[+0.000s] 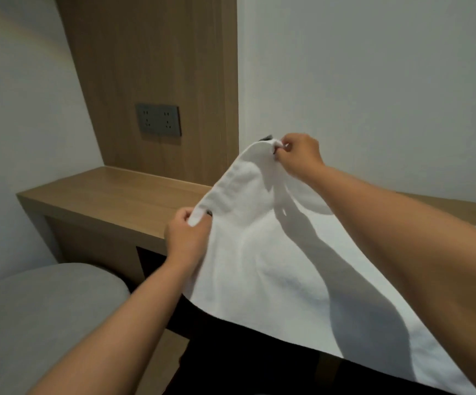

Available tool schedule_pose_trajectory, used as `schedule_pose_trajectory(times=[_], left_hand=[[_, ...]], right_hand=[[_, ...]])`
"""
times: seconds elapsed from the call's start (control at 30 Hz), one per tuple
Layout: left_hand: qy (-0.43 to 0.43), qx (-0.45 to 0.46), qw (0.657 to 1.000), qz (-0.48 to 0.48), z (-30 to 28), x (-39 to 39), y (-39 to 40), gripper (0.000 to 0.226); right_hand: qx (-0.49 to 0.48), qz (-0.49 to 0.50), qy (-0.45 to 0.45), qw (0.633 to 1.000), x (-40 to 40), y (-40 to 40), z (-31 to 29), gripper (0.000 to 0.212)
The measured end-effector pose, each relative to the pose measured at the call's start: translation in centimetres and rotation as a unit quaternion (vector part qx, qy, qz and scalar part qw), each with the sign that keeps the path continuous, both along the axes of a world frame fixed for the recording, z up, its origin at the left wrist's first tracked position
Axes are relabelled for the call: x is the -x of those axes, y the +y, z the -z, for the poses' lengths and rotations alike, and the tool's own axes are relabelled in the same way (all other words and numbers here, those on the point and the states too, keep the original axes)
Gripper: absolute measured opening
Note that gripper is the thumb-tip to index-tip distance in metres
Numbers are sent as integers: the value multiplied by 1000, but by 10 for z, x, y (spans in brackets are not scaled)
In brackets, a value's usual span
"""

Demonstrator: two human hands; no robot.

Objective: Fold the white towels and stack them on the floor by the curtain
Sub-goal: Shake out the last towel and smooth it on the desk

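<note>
Both hands hold one white towel (259, 238) up: the left hand (186, 233) pinches its near corner, the right hand (299, 153) its far corner, cloth hanging below each grip.

Left hand (186, 233) and right hand (298, 153) each pinch a corner of a white towel (259, 252), lifted over a wooden desk (111, 195); a grey seat (45, 309), perhaps a stool, stands nearby.

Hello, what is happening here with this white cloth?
A person is holding up a white towel with both hands. The left hand grips one upper corner and the right hand pinches the other, farther corner. The towel hangs spread out between them, not yet folded, above a wooden shelf. A grey seat stands at the lower left.
</note>
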State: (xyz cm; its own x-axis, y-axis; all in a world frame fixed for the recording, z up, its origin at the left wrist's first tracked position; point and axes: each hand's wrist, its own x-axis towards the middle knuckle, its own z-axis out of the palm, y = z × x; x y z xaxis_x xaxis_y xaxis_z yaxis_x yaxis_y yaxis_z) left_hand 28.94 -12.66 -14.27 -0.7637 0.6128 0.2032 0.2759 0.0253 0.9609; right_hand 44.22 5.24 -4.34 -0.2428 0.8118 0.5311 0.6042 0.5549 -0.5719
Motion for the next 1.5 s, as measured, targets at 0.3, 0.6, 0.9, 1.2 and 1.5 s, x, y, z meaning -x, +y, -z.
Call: schedule_pose_trajectory(times=[0.3, 0.6, 0.9, 1.2, 1.5], left_hand=[[0, 134, 991, 24, 28, 38, 0, 20], [-78, 91, 980, 162, 27, 23, -26, 14], [-61, 3, 969, 241, 14, -3, 1, 24], [472, 150, 827, 264, 28, -49, 13, 40], [358, 231, 857, 289, 14, -53, 15, 50]], right_hand=[[179, -141, -404, 886, -7, -45, 92, 67], [193, -71, -447, 870, 5, -48, 120, 78], [172, -123, -175, 962, 26, -25, 87, 39], [187, -82, -193, 960, 58, 3, 68, 46], [212, 40, -60, 975, 26, 34, 78, 22]])
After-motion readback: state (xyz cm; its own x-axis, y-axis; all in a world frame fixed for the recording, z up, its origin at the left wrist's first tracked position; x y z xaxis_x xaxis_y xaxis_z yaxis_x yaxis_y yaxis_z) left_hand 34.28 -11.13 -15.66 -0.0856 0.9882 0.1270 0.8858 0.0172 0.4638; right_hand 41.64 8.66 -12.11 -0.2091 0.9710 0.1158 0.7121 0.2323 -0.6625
